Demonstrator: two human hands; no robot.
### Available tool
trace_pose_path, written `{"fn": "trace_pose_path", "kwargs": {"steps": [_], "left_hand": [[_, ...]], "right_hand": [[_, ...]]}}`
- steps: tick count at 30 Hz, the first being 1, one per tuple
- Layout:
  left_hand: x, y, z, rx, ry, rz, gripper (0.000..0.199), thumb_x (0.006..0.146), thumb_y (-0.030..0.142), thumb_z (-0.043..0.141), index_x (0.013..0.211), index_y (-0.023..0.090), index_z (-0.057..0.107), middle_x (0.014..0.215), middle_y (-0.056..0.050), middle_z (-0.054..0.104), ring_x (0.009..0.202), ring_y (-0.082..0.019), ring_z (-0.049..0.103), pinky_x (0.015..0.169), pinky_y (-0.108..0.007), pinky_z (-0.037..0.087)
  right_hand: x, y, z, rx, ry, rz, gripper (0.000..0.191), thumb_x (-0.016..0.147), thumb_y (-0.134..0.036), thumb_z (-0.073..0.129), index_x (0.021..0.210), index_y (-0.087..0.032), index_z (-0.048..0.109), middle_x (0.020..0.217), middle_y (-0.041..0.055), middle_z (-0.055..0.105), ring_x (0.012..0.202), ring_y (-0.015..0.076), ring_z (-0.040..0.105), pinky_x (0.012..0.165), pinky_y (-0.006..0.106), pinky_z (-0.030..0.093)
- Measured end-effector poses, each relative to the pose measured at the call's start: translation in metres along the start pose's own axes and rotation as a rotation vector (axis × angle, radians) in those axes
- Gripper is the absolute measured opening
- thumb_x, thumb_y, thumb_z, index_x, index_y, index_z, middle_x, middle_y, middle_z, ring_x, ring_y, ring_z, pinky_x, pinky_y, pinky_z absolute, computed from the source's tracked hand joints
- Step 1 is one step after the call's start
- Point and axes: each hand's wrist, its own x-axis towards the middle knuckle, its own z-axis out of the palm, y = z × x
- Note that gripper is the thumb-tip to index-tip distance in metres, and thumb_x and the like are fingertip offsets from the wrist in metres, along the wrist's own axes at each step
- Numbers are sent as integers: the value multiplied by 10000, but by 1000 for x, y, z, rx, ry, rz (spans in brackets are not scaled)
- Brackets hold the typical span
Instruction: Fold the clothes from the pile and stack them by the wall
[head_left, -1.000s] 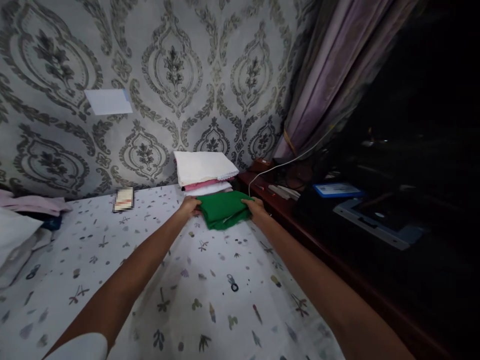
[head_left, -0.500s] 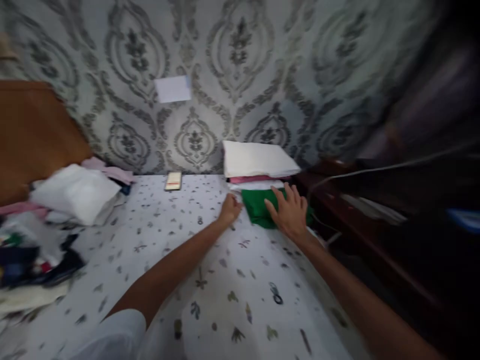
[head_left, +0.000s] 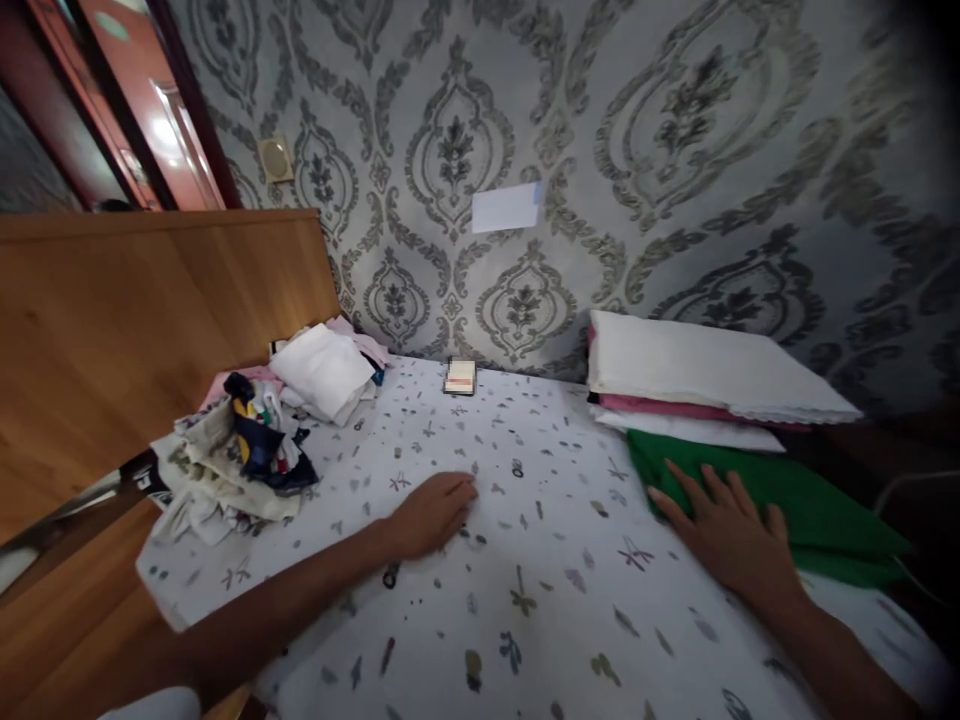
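The green cloth [head_left: 825, 510] lies on the patterned sheet [head_left: 555, 560] at the right of the frame, just in front of a folded stack [head_left: 705, 365] topped with white. A second ago I saw both hands gripping it by its opposite sides; now only one is on it, and the other has come away toward the middle of the frame. The view has swung left too: a wooden panel [head_left: 165, 300] and a reddish door [head_left: 161, 110] have come in at the left and upper left, and the loose heap of clothes [head_left: 259, 440] shows far more fully than at first.

Some of this I can't make out. The far right edge is so dark that the cloth's outer corner and a pale cord [head_left: 919, 477] beside it nearly fade away. The right hand covers part of the green, and both forearms run out of the frame at the bottom. The print on a small card [head_left: 460, 377] near the wall is blurred.

The right hand [head_left: 739, 540] is wide open, palm down, fingers spread over the cloth's near left part. The left hand [head_left: 433, 515] is palm down over bare sheet, fingers close together and slightly bent; its thumb and underside are hidden, so I can't tell how far it is closed.
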Motion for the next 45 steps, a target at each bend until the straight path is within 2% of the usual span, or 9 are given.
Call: {"fn": "trace_pose_path", "kwargs": {"steps": [7, 14, 18, 22, 26, 31, 39, 43, 45], "left_hand": [[-50, -27, -33, 433, -35, -209, 281, 962, 132, 424, 1189, 140, 590, 1341, -158, 611, 1324, -291, 515, 1126, -552, 385], [-127, -39, -120, 828, 174, -362, 352, 917, 183, 539, 1264, 190, 602, 1515, -188, 458, 1481, -346, 286, 1171, -714, 68], [-170, -51, -157, 888, 11, -481, 608, 772, 182, 690, 1359, 275, 563, 1598, -159, 334, 1491, -440, 192, 1082, -822, 10], [-193, -61, -174, 939, -132, -551, 749, 726, 69, 649, 1419, 318, 512, 1611, -160, 300, 1452, -497, 225, 1002, -841, 194], [-191, -79, -187, 871, -73, -581, 530, 867, 84, 479, 1341, 300, 578, 1436, -168, 521, 1314, -429, 438, 932, -670, 415], [-163, -99, -207, 842, -49, -569, 381, 890, 95, 459, 1186, 258, 635, 1198, -129, 615, 1137, -329, 525, 830, -456, 483], [-105, -97, -269, 927, 169, -552, 331, 975, 232, 382, 1226, 287, 591, 1241, -117, 530, 1197, -360, 392, 844, -472, 451], [-112, -127, -263, 911, 204, -584, 337, 963, 227, 412, 1250, 303, 573, 1276, -120, 491, 1228, -358, 360, 883, -479, 436], [-124, -149, -247, 858, 107, -609, 366, 941, 188, 427, 1262, 288, 570, 1273, -133, 487, 1215, -344, 375, 850, -445, 453]], "right_hand": [[-11, -25, -17, -81, 57, -44, 838, 856, -754, 235, 1490, -244, 439, 1521, 225, 416, 1422, 509, 307, 1024, 789, 272], [-37, -91, -18, -34, 138, -170, 622, 921, -607, 266, 1455, -335, 434, 1530, 133, 422, 1422, 471, 334, 1066, 748, 329], [-41, -153, -5, 1, 50, -265, 560, 950, -514, 268, 1259, -191, 606, 1468, 192, 489, 1397, 409, 412, 1071, 651, 396], [-48, -192, 14, 44, -91, -345, 519, 958, -484, 304, 1201, -187, 653, 1476, 162, 503, 1385, 366, 442, 1072, 603, 411], [-54, -192, 22, 103, -123, -294, 547, 962, -516, 290, 1148, -191, 688, 1447, 151, 540, 1373, 354, 460, 1092, 586, 410], [-53, -181, 19, 131, -162, -190, 626, 952, -584, 256, 1122, -179, 701, 1357, 166, 607, 1323, 350, 513, 1085, 579, 436], [-52, -185, 16, 168, -194, -134, 670, 935, -633, 263, 1103, -171, 717, 1338, 162, 623, 1296, 360, 531, 1084, 579, 440], [-53, -186, 15, 178, -201, -104, 649, 932, -634, 279, 1093, -186, 721, 1334, 150, 629, 1284, 359, 541, 1073, 582, 451], [-53, -186, 15, 181, -204, -105, 642, 931, -631, 280, 1093, -190, 718, 1328, 147, 632, 1278, 359, 546, 1076, 584, 448]]}}
